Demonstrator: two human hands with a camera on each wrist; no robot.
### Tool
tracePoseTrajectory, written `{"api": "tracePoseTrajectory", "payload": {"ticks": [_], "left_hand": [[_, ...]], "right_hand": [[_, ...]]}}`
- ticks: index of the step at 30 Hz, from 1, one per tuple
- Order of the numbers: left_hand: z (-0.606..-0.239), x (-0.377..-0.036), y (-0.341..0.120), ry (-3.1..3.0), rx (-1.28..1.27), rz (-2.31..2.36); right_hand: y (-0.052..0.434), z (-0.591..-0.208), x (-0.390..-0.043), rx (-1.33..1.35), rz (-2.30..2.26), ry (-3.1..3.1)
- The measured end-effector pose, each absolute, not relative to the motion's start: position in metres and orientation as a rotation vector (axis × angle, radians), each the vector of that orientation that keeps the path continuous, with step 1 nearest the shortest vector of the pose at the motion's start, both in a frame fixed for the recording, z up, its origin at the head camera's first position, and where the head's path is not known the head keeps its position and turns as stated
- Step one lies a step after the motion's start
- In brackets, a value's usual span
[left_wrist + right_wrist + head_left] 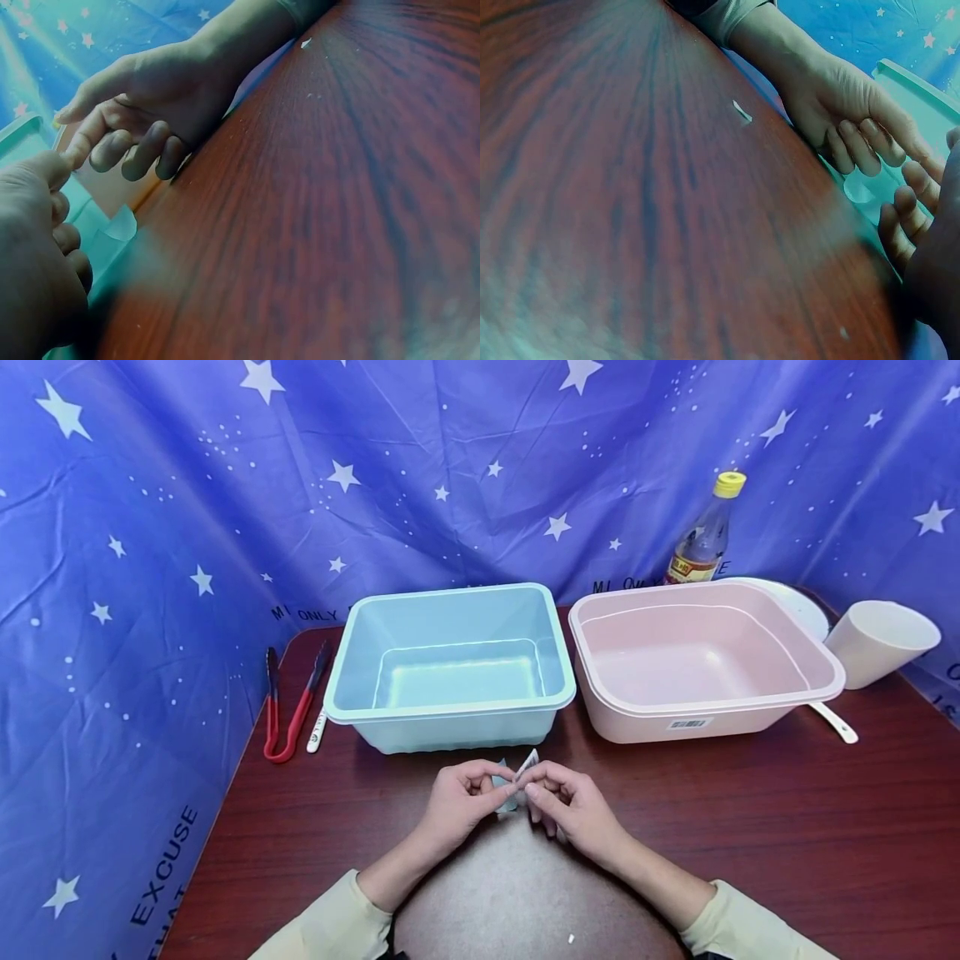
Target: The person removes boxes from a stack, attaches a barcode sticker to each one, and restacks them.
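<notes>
In the head view, the fingertips of both hands meet just in front of the light blue basin [450, 727]. My left hand [453, 806] pinches a small piece of label between thumb and index finger. A white barcode sticker [528, 762] stands up between the fingertips, pinched by my right hand [581, 810]. A pale teal flap [506, 804], seemingly part of the same label, hangs below the left fingers. In the left wrist view a curled pale piece [120, 225] shows under the fingers. Fingers partly hide how the pieces join.
To the right stands a pink basin [686, 722], with a white cup [873, 652], white plate [802, 606], white handle [835, 723] and yellow-capped bottle [701, 539] around it. Red-handled tongs [288, 743] and a white handle [317, 732] lie left. A tiny white scrap [571, 937] lies near the front.
</notes>
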State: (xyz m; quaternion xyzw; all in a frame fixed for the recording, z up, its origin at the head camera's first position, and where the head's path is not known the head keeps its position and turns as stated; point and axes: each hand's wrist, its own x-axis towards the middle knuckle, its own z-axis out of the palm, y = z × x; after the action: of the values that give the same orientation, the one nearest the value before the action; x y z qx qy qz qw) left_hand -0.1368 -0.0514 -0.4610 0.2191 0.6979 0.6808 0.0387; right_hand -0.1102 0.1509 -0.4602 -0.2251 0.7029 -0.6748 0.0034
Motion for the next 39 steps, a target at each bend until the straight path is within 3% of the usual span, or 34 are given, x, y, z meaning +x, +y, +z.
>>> {"api": "tracePoseTrajectory", "payload": {"ticks": [10,27,39], "left_hand": [[-0.461,-0.138,-0.051,2.085,0.518,2.239],[-0.462,-0.138,-0.053,1.971,0.576,2.425],[-0.462,-0.140,-0.054,2.272,0.385,2.532]], "right_hand": [[0.149,-0.459,-0.114,-0.308,-2.257,2.374],[0.130,-0.462,-0.123,-0.376,-2.367,2.512],[0.098,-0.440,-0.128,-0.438,-2.390,2.580]]}}
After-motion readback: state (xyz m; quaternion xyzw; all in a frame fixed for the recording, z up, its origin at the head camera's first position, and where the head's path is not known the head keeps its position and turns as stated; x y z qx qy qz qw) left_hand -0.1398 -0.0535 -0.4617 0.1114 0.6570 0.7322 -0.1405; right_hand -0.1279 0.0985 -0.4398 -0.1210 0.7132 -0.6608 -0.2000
